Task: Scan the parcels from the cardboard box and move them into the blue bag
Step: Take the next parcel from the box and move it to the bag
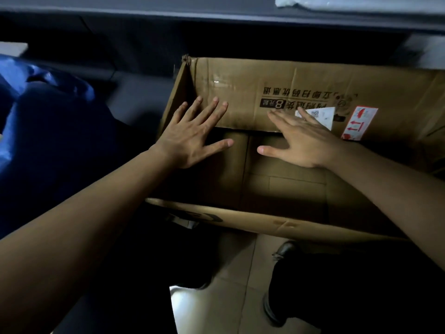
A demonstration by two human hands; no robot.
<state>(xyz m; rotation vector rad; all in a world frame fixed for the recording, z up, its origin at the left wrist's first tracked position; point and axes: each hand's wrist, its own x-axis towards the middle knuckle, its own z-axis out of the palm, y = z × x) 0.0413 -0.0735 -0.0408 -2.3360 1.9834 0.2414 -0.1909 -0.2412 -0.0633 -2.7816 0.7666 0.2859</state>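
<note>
Both hands reach forward over an open cardboard box (265, 220), palms down, fingers straight and spread, holding nothing. The left hand (190, 138) lies over the box's far left corner, its fingertips against or just above the far flap (240, 92); whether they touch cannot be told. The right hand (303, 143) lies beside it, thumbs pointing toward each other with a gap between them, and its fingers partly cover a white printed label (322, 116) on the same flap. Just right of that label is a red-and-white handling sticker (360, 122). Black printed characters run upside down across the flap.

Below the hands, the inside of the box shows brown cardboard bottom flaps in dim light. The near rim of the box runs across the middle of the view.

The blue bag (36, 112), glossy and crumpled, sits to the left of the box, a little apart from it.

The box stands on a pale tiled floor (231, 273). A dark shoe (286, 249) and dark trouser legs show at the bottom. The room is dark. A grey ledge (216, 13) crosses the top, with white plastic wrapping (337, 2) lying on it at the right.
</note>
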